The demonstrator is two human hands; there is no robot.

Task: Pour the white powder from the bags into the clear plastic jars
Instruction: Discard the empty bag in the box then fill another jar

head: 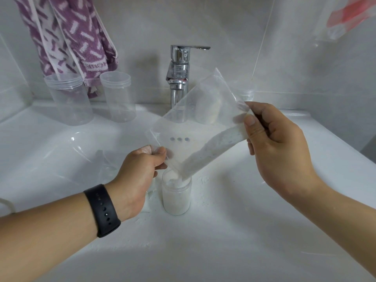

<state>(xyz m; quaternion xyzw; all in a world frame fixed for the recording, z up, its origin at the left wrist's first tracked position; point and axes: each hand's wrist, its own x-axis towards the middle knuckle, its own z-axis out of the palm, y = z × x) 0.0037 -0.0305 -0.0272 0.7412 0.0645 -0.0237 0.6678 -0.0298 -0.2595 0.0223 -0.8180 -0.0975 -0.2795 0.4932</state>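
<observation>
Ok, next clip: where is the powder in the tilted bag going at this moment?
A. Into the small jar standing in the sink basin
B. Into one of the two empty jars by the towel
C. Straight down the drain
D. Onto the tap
A. The bag, held by the left hand and right hand, has its lower corner in the mouth of the small jar in the sink, already largely full of white powder.

A chrome faucet (179, 78) stands behind the white sink (264, 231); a purple patterned towel (69, 35) hangs at upper left.
</observation>
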